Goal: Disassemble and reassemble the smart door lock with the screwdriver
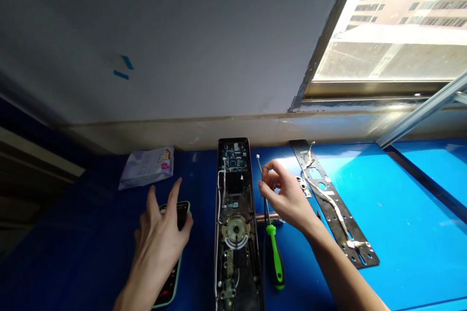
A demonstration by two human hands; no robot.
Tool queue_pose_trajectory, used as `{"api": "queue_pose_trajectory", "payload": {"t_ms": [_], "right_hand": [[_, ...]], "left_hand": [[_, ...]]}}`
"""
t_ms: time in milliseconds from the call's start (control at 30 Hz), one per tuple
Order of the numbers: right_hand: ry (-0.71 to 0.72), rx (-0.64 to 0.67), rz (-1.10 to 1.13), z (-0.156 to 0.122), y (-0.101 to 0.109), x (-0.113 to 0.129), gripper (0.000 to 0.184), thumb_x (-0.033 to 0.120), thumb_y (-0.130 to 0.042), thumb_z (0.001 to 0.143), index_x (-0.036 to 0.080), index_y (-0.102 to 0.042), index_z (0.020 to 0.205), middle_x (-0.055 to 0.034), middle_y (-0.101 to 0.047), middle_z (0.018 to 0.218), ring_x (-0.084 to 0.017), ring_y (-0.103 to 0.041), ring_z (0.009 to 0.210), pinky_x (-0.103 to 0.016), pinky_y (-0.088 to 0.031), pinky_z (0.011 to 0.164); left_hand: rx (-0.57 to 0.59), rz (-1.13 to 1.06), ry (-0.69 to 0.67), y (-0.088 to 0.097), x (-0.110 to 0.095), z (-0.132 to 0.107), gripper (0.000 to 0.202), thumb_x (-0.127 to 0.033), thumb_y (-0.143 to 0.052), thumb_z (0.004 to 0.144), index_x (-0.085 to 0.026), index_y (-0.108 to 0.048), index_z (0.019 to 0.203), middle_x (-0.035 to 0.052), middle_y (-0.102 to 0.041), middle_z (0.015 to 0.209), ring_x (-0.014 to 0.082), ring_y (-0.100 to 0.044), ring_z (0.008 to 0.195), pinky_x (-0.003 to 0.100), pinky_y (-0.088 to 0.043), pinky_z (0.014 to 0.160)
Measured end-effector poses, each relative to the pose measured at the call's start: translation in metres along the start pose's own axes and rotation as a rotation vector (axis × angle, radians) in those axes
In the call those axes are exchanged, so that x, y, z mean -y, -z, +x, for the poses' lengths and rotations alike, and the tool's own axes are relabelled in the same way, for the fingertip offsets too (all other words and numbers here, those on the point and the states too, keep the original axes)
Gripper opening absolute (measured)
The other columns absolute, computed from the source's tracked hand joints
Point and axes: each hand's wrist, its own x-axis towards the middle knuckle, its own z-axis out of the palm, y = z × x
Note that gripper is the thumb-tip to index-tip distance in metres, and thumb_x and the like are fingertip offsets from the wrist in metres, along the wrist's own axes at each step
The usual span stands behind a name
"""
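Note:
My right hand (286,192) pinches a thin dark cable (264,248) just below its small white plug, which points up and away. Left of it lies a long, narrow device housing (236,194), opened to show a blue circuit board (233,158), white wires and a round mechanism (236,230). A screwdriver (275,257) with a green handle rests beside the housing, under the right hand. My left hand (160,231) has its fingers spread over a phone (171,277) in a pale green case, partly hiding it. I cannot tell whether they touch.
A black perforated plate (333,204) with a wrapped cable lies to the right. A small metal bracket (303,187) and a shiny cylinder (270,218) are partly behind my right hand. A lilac packet (148,167) lies at the back left. Wall and window bound the blue table (412,233).

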Motion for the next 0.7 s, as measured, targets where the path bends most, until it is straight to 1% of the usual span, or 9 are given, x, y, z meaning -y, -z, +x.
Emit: {"api": "queue_pose_trajectory", "payload": {"t_ms": [200,267,333,367,400,467,533,567,700], "right_hand": [[0.017,-0.013,0.017,-0.003,0.000,0.005,0.013,0.033,-0.057,0.087,0.027,-0.046,0.088,0.0090,-0.051,0.063,-0.013,-0.052,0.061,-0.028,-0.042,0.063],[0.024,-0.021,0.024,-0.003,-0.001,0.007,0.013,0.034,-0.059,0.087,0.027,-0.048,0.089,0.0094,-0.051,0.062,-0.013,-0.052,0.060,-0.028,-0.043,0.064],[0.032,-0.036,0.030,-0.003,-0.002,0.009,0.014,0.035,-0.060,0.088,0.027,-0.049,0.091,0.0089,-0.054,0.062,-0.014,-0.055,0.061,-0.028,-0.045,0.064],[0.036,-0.043,0.029,-0.002,-0.002,0.011,0.014,0.036,-0.060,0.088,0.027,-0.051,0.092,0.0081,-0.056,0.063,-0.014,-0.056,0.061,-0.029,-0.046,0.064],[0.040,-0.050,0.026,-0.002,-0.002,0.013,0.014,0.037,-0.060,0.089,0.026,-0.053,0.093,0.0070,-0.060,0.063,-0.014,-0.058,0.062,-0.029,-0.046,0.064],[0.049,-0.064,0.014,-0.001,-0.004,0.017,0.015,0.038,-0.063,0.088,0.025,-0.058,0.091,0.0042,-0.065,0.066,-0.014,-0.060,0.062,-0.028,-0.046,0.064],[0.058,-0.084,-0.003,0.000,-0.006,0.020,0.016,0.038,-0.066,0.086,0.023,-0.062,0.086,0.0027,-0.067,0.067,-0.014,-0.059,0.062,-0.027,-0.046,0.063],[0.059,-0.094,-0.011,0.001,-0.007,0.021,0.016,0.038,-0.068,0.085,0.023,-0.063,0.083,0.0026,-0.067,0.066,-0.013,-0.058,0.060,-0.027,-0.045,0.061],[0.038,-0.118,-0.036,0.006,-0.013,0.023,0.016,0.036,-0.069,0.084,0.022,-0.066,0.078,0.0025,-0.066,0.062,-0.012,-0.056,0.056,-0.025,-0.043,0.055]], "left_hand": [[0.023,-0.022,-0.056,-0.004,0.007,0.002,0.068,-0.033,-0.051,0.104,-0.034,-0.027,0.169,0.0290,-0.011,0.172,0.0569,-0.062,0.128,0.063,-0.062,0.087],[-0.001,-0.040,-0.076,-0.005,0.008,0.005,0.068,-0.037,-0.052,0.104,-0.035,-0.029,0.168,0.0279,-0.016,0.172,0.0603,-0.056,0.133,0.067,-0.060,0.088],[-0.096,-0.089,-0.122,0.001,0.002,0.012,0.065,-0.043,-0.054,0.103,-0.033,-0.037,0.165,0.0254,-0.028,0.168,0.0608,-0.048,0.142,0.072,-0.056,0.097],[-0.172,-0.137,-0.168,0.006,-0.004,0.017,0.062,-0.045,-0.053,0.104,-0.030,-0.042,0.163,0.0242,-0.036,0.165,0.0581,-0.043,0.147,0.072,-0.052,0.104],[-0.262,-0.211,-0.225,0.012,-0.013,0.022,0.058,-0.044,-0.051,0.104,-0.028,-0.046,0.160,0.0217,-0.042,0.162,0.0521,-0.043,0.149,0.068,-0.049,0.112],[-0.378,-0.360,-0.369,0.026,-0.037,0.034,0.049,-0.039,-0.051,0.105,-0.027,-0.055,0.152,0.0161,-0.052,0.156,0.0394,-0.052,0.146,0.060,-0.045,0.121],[-0.382,-0.454,-0.497,0.038,-0.062,0.045,0.041,-0.032,-0.053,0.104,-0.027,-0.063,0.144,0.0113,-0.062,0.147,0.0315,-0.059,0.139,0.053,-0.047,0.122],[-0.361,-0.475,-0.544,0.042,-0.074,0.049,0.037,-0.029,-0.054,0.103,-0.027,-0.067,0.138,0.0105,-0.063,0.145,0.0304,-0.060,0.138,0.051,-0.048,0.121],[-0.293,-0.472,-0.622,0.042,-0.105,0.060,0.033,-0.018,-0.063,0.097,-0.023,-0.074,0.128,0.0136,-0.056,0.153,0.0330,-0.056,0.143,0.052,-0.046,0.123]]}}
